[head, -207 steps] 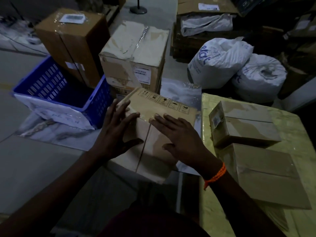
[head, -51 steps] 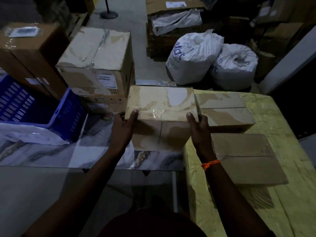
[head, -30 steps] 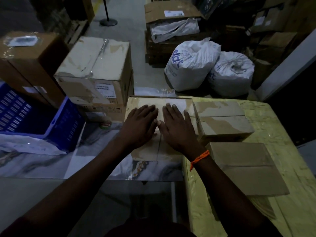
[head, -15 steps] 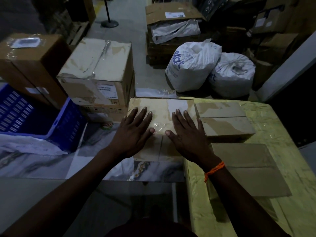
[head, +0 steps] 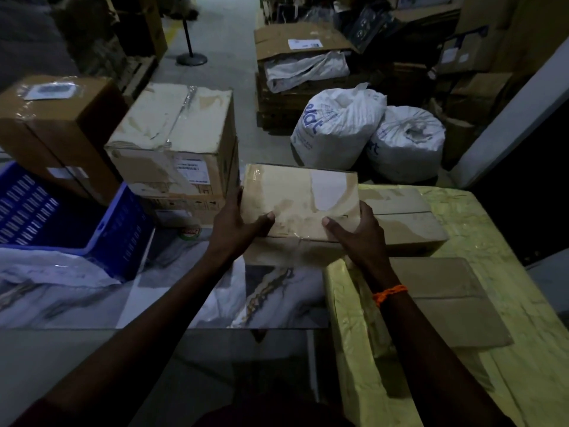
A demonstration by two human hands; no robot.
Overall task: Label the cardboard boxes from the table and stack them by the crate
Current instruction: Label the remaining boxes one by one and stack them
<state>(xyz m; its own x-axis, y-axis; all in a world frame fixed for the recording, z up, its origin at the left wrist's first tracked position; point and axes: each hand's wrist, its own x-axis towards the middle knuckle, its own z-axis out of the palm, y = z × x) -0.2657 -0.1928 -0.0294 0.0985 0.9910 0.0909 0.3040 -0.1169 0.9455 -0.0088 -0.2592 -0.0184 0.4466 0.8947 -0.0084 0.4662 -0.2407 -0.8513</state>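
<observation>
One cardboard box [head: 295, 198] is gripped by its short sides: left hand [head: 237, 223] curled round the left edge w/ the thumb lying on top, right hand [head: 360, 235] wrapped on the right edge, thumb likewise on top. The box top carries clear tape & a white label [head: 331, 192] on its right half. The box is at the far-left corner of the yellow-wrapped surface [head: 480, 229], its left part out past the edge, above a marble-patterned sheet [head: 246, 297] (can't tell if it rests on anything or is held up). Right beside it, touching or nearly so, a second box [head: 403, 217] lies on the surface; a flat third box [head: 446, 303] lies nearer the person, next to the right forearm. Orange band [head: 389, 293] on the right wrist. The blue crate [head: 120, 229] stands to the left, apart from the held box. Behind the crate are a large taped carton [head: 175, 134] & a brown carton [head: 58, 118]. Further back — two white sacks [head: 335, 127] on the floor, side by side.
</observation>
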